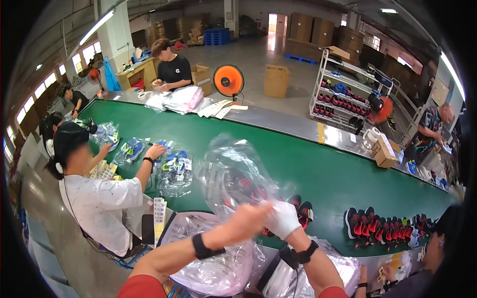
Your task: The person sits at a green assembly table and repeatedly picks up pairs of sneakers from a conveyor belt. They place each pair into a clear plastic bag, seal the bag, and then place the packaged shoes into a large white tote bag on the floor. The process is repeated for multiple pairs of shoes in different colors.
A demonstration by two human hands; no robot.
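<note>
Both forearms rise from the lower edge, each with a black wristband, and meet above the near rim of the bench, a long green belt. Left hand is bare, its grip clenched on the lower edge of a clear plastic bag; right hand wears a white glove and its grip is also closed on that bag's lower edge, just beside the left. Held up, the bag stands with its long axis near upright, leaning a little left, closed end up and mouth down at the hands; dark shoes with red show dimly through it. Below the wrists lie stacks of flat clear bags, pinkish in the light. Just right of the glove a black-and-red shoe pair lies on the belt, and farther right a row of like shoes. Left, bagged blue shoes lie by a co-worker's hand. White label strips stand at the bench edge. Across the belt sits a brown carton.
</note>
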